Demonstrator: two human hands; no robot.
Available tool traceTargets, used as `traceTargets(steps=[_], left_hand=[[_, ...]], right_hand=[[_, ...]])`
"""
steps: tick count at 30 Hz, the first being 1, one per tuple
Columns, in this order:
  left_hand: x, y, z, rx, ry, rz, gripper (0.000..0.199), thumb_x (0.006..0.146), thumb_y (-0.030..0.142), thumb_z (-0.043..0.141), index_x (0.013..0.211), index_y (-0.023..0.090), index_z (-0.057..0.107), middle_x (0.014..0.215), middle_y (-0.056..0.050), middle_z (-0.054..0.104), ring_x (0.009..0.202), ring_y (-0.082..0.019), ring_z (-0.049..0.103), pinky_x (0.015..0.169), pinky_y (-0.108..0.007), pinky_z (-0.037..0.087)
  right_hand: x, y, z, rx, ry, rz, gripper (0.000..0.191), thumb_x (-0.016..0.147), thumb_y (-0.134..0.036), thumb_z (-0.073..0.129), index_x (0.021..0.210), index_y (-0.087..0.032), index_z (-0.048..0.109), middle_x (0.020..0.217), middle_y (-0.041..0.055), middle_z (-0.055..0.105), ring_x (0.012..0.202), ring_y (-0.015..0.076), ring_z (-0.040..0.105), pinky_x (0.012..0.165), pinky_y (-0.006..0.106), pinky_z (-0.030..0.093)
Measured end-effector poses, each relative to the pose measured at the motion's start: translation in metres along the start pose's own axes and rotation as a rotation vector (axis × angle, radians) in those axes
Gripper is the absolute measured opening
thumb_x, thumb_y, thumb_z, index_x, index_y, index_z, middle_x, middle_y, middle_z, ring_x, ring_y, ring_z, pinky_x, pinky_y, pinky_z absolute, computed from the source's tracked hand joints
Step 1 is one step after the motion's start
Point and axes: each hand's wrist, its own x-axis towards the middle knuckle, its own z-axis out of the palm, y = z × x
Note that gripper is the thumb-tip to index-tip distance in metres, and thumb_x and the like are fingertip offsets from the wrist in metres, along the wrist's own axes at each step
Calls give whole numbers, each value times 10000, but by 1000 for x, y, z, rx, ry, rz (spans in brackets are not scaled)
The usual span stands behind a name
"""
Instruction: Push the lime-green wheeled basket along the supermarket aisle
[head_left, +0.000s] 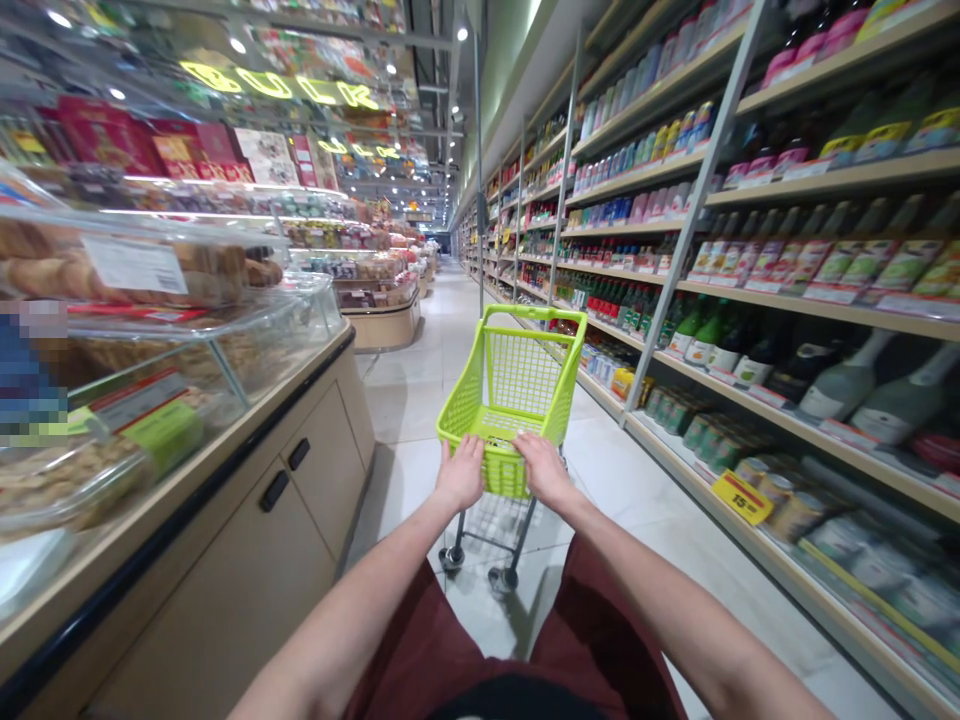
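A small lime-green shopping cart [460,415] on a grey wheeled frame stands upright on the floor right in front of me. Both of my hands rest on its near rim. My left hand [461,472] curls over the left side of that rim, fingers pointing into the basket. On the right side, my right hand [543,468] is wrapped over the same edge. The cart's basket shows its bare lattice walls and floor. My thumbs and the undersides of my fingers are partly hidden.
Shelves of bottles and cans [690,285] line the right side, with a yellow price tag [742,497] low down. A wooden display counter [247,520] with clear food bins runs along the left. A tiled aisle [442,300] stretches ahead, past another rounded display stand [379,328].
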Motion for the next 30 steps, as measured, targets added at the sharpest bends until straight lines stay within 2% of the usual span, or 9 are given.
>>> traceTargets(steps=[2, 5, 9, 11, 13, 16, 20, 22, 30], left_hand=[[2, -4, -1, 19, -35, -38, 667, 679, 213, 423, 1312, 119, 235, 1404, -108, 225, 1296, -244, 148, 1026, -529, 73], [3, -2, 0, 40, -57, -10, 684, 678, 211, 424, 1320, 120, 207, 1415, -104, 192, 1301, -250, 118, 1022, -538, 72], [3, 9, 2, 33, -48, 40, 663, 697, 259, 426, 1316, 140, 222, 1407, -96, 221, 1298, -257, 128, 1017, -546, 90], [3, 9, 2, 31, -41, 59, 647, 701, 254, 423, 1311, 149, 236, 1404, -91, 231, 1297, -243, 143, 1020, -541, 93], [3, 3, 2, 37, -38, 18, 636, 703, 230, 415, 1308, 142, 240, 1406, -97, 224, 1298, -232, 145, 1021, -535, 102], [1, -6, 2, 44, -42, -39, 629, 709, 190, 387, 1312, 122, 225, 1412, -103, 199, 1301, -223, 136, 1019, -538, 108], [0, -9, 2, 16, -39, -19, 641, 699, 166, 376, 1317, 116, 216, 1414, -92, 198, 1302, -217, 133, 1022, -545, 91], [0, -6, 2, 1, -36, -17, 651, 688, 166, 385, 1316, 116, 220, 1414, -88, 198, 1301, -219, 136, 1019, -548, 101], [-1, -3, 5, 13, -12, 16, 654, 688, 222, 427, 1308, 128, 245, 1410, -81, 213, 1297, -225, 145, 1023, -530, 117]], right_hand=[[-4, 12, -3, -17, 31, 68, 447, 709, -5, 386, 1103, -152, 540, 1198, 111, 507, 1144, 212, 409, 957, 388, 312], [-4, 17, -1, -29, 87, 147, 439, 714, -3, 378, 1105, -123, 537, 1192, 126, 507, 1141, 217, 409, 957, 386, 312], [4, -11, 16, 1, 65, 111, 443, 722, -3, 370, 1113, -133, 533, 1194, 118, 507, 1151, 211, 397, 954, 382, 313], [8, -26, 25, 10, 33, 48, 451, 726, -6, 372, 1125, -150, 524, 1207, 106, 498, 1166, 208, 379, 959, 387, 304], [9, -29, 29, 4, 16, 2, 458, 729, -5, 369, 1136, -155, 514, 1220, 99, 488, 1183, 206, 358, 968, 392, 291], [3, -6, 23, -24, 34, 7, 455, 727, 0, 361, 1133, -135, 514, 1227, 107, 480, 1188, 207, 346, 971, 387, 286], [-8, 38, 6, -70, 157, 161, 457, 714, -1, 350, 1127, -109, 513, 1214, 140, 479, 1170, 217, 361, 960, 407, 293], [-9, 42, 6, -65, 187, 202, 472, 704, -1, 352, 1138, -109, 505, 1206, 144, 483, 1167, 221, 363, 957, 412, 294], [12, -27, 41, 5, 36, 45, 471, 731, -17, 371, 1171, -140, 484, 1269, 102, 438, 1217, 215, 301, 985, 401, 256]])
